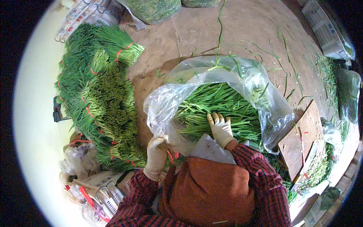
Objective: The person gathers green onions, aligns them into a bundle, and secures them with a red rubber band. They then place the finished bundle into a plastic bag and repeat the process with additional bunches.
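Observation:
A large clear plastic bag lies with its mouth spread around a pile of green garlic chives in front of me. My left hand, in a whitish knitted glove, grips the gathered left rim of the bag. My right hand, gloved too, with stained fingertips, rests on top of the chives inside the bag, fingers a little apart. A few loose leaves lie over the far side of the bag. A piece of grey material shows between my hands, close to my body.
Chive bundles tied with red bands are stacked at the left by the pale wall. A filled bag stands at the far side, a white crate at the far right. A brown board lies right; crates and crumpled plastic sit lower left.

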Demonstrator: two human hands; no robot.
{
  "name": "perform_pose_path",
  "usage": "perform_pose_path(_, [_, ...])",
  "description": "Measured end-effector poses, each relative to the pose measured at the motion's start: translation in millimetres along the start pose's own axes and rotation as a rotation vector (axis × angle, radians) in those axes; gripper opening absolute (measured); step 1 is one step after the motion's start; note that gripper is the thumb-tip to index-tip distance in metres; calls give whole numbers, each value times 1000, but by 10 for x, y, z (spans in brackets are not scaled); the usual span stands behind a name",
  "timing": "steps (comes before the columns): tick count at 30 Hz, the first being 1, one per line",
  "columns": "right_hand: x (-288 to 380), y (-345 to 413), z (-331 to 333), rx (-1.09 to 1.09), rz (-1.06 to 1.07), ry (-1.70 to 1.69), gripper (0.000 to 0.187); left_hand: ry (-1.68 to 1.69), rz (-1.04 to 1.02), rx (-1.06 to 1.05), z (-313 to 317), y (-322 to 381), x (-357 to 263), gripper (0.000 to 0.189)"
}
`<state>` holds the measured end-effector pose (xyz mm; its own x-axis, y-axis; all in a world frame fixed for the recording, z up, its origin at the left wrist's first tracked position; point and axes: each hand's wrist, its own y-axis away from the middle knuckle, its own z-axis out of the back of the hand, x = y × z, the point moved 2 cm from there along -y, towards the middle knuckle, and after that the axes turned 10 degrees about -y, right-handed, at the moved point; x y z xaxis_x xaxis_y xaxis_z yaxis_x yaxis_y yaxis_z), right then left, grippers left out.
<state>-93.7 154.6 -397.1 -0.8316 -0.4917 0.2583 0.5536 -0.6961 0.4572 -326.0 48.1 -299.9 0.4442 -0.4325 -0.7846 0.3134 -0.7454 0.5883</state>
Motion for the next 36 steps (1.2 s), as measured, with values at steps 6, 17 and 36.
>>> perform_pose_path(6, [-17, -77, 34, 52, -137, 77, 77, 63, 19, -18, 27, 88, -50, 25])
perform_pose_path(17, [-187, -106, -102, 8, -82, 102, 73, 178, 69, 6, -77, 120, -94, 23])
perform_pose_path(36, [-682, 284, 484, -87, -14, -488, 106, -402, -342, -79, -182, 398, -501, 58])
